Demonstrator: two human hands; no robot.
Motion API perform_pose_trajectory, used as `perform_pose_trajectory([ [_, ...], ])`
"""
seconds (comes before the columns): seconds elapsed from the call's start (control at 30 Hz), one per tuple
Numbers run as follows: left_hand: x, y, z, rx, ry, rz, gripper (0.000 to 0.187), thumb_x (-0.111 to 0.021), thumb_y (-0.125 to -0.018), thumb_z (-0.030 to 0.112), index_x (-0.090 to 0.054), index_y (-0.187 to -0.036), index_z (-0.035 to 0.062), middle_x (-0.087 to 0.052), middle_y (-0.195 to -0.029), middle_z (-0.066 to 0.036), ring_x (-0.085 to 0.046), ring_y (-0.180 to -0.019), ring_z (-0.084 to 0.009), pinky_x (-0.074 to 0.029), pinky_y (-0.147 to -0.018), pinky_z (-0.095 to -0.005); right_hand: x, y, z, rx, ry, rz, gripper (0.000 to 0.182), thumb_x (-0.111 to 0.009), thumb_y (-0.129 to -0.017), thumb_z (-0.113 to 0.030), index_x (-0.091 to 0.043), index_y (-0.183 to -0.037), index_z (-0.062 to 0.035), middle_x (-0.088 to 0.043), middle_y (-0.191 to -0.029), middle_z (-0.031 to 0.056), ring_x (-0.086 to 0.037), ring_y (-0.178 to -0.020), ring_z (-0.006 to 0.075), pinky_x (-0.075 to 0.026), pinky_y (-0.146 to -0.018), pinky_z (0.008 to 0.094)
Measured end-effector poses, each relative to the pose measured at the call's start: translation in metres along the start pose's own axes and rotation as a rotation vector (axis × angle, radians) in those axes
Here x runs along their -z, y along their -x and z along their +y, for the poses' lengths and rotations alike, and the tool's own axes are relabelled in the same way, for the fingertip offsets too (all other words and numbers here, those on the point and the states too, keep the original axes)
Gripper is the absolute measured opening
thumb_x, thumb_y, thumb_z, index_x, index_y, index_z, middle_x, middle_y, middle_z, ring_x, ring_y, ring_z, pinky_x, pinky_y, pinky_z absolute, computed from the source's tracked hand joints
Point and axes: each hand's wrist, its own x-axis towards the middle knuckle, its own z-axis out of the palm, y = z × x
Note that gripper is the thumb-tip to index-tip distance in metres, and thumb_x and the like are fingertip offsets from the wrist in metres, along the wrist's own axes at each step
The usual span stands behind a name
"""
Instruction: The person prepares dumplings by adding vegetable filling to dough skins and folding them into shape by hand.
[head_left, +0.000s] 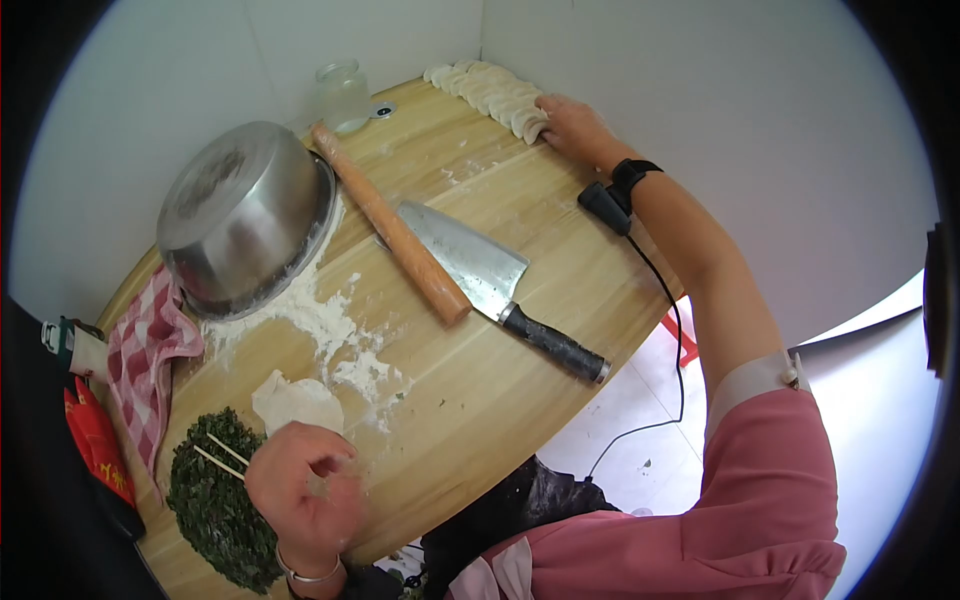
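Observation:
At the far end of the wooden table, my right hand (578, 130) reaches to the near end of a row of pale, folded dumplings (490, 92). Its fingers close around the last dumpling (533, 124). My left hand (305, 487) is curled by the front edge, fingers bent in toward the thumb; what they hold, if anything, is hidden. Beside it lies a heap of chopped dark greens (215, 510), where two chopsticks (222, 455) stick out from behind the hand. A flat dough wrapper (297, 402) rests just beyond my left hand.
A rolling pin (395, 230) lies across the blade of a cleaver (470, 262). An upturned steel basin (240, 220) stands among scattered flour (320, 315). A glass jar (343, 97) is at the back, a checked cloth (150, 345) at the left. A black cable (675, 330) hangs over the right edge.

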Motion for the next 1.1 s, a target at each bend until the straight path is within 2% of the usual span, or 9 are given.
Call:
perform_pose_trajectory([
  [0.13,0.003,0.004,0.001,0.129,0.116,0.259,0.021,-0.044,-0.093,0.014,-0.051,-0.075,0.0027,-0.057,-0.070,-0.007,-0.045,-0.057,-0.0092,-0.034,-0.051,-0.0198,0.041,0.017,0.011,0.093,-0.028,0.149,0.042,-0.065,-0.078,-0.013,-0.049,-0.116,-0.0088,-0.060,-0.106,0.0138,-0.059,-0.095,0.0332,-0.048,-0.082,0.0399],
  [0.23,0.008,0.005,-0.002,0.112,0.170,0.411,0.028,-0.039,-0.098,0.019,-0.049,-0.076,0.0045,-0.055,-0.070,-0.005,-0.043,-0.056,-0.0074,-0.032,-0.050,-0.0198,0.096,0.034,0.009,-0.043,-0.073,0.223,0.044,-0.065,-0.079,-0.014,-0.048,-0.119,-0.0091,-0.060,-0.104,0.0119,-0.061,-0.088,0.0297,-0.050,-0.080,0.0383],
  [0.3,0.012,0.001,-0.003,0.114,0.250,0.497,0.027,-0.041,-0.095,0.012,-0.050,-0.072,0.0031,-0.056,-0.069,-0.005,-0.043,-0.055,-0.0070,-0.033,-0.050,-0.0196,0.129,0.046,-0.002,0.030,-0.050,0.278,0.043,-0.064,-0.080,-0.014,-0.049,-0.120,-0.0096,-0.060,-0.102,0.0106,-0.061,-0.084,0.0271,-0.050,-0.077,0.0372],
  [0.43,0.029,-0.001,0.013,0.017,0.315,0.610,0.032,-0.040,-0.098,0.019,-0.051,-0.072,0.0035,-0.057,-0.068,-0.005,-0.043,-0.052,-0.0072,-0.033,-0.049,-0.0204,0.197,0.072,-0.058,0.180,-0.261,0.383,0.036,-0.060,-0.086,-0.007,-0.050,-0.120,-0.0085,-0.059,-0.101,0.0060,-0.058,-0.088,0.0144,-0.048,-0.073,0.0289],
  [0.6,0.065,0.030,0.049,-0.072,0.462,0.724,0.033,-0.044,-0.098,0.028,-0.052,-0.077,0.0041,-0.059,-0.067,-0.008,-0.047,-0.053,-0.0098,-0.034,-0.049,-0.0211,0.262,0.117,-0.215,0.079,-0.539,0.187,0.022,-0.055,-0.086,-0.004,-0.049,-0.107,-0.0054,-0.056,-0.097,0.0086,-0.057,-0.090,0.0188,-0.049,-0.077,0.0320],
  [0.63,0.070,0.041,0.053,-0.071,0.447,0.746,0.033,-0.044,-0.098,0.028,-0.052,-0.077,0.0041,-0.059,-0.067,-0.008,-0.047,-0.053,-0.0098,-0.034,-0.049,-0.0211,0.241,0.108,-0.216,0.407,-0.660,0.276,0.031,-0.059,-0.086,-0.005,-0.054,-0.116,-0.0086,-0.059,-0.101,0.0022,-0.056,-0.091,0.0108,-0.047,-0.073,0.0255],
  [0.8,0.076,0.098,0.056,0.082,0.400,0.800,0.032,-0.043,-0.098,0.027,-0.051,-0.076,0.0050,-0.059,-0.068,-0.008,-0.047,-0.054,-0.0084,-0.034,-0.049,-0.0201,0.174,0.116,-0.309,0.537,-0.836,-0.037,0.016,-0.060,-0.084,-0.007,-0.055,-0.099,-0.0017,-0.060,-0.095,0.0063,-0.059,-0.084,0.0144,-0.049,-0.064,0.0271],
  [0.87,0.073,0.116,0.054,0.168,0.377,0.782,0.031,-0.043,-0.098,0.024,-0.051,-0.075,0.0052,-0.059,-0.068,-0.007,-0.046,-0.054,-0.0072,-0.034,-0.049,-0.0196,0.142,0.103,-0.340,0.537,-0.796,-0.168,0.021,-0.061,-0.083,-0.010,-0.057,-0.101,-0.0008,-0.063,-0.098,0.0125,-0.063,-0.086,0.0217,-0.051,-0.075,0.0337],
  [1.1,0.056,0.154,0.044,0.348,0.288,0.720,0.028,-0.042,-0.099,0.024,-0.049,-0.077,0.0071,-0.058,-0.069,-0.006,-0.045,-0.056,-0.0067,-0.034,-0.050,-0.0193,0.032,0.051,-0.393,0.529,-0.777,-0.176,0.027,-0.060,-0.078,-0.008,-0.060,-0.105,-0.0006,-0.065,-0.096,0.0152,-0.063,-0.088,0.0303,-0.049,-0.078,0.0372],
])
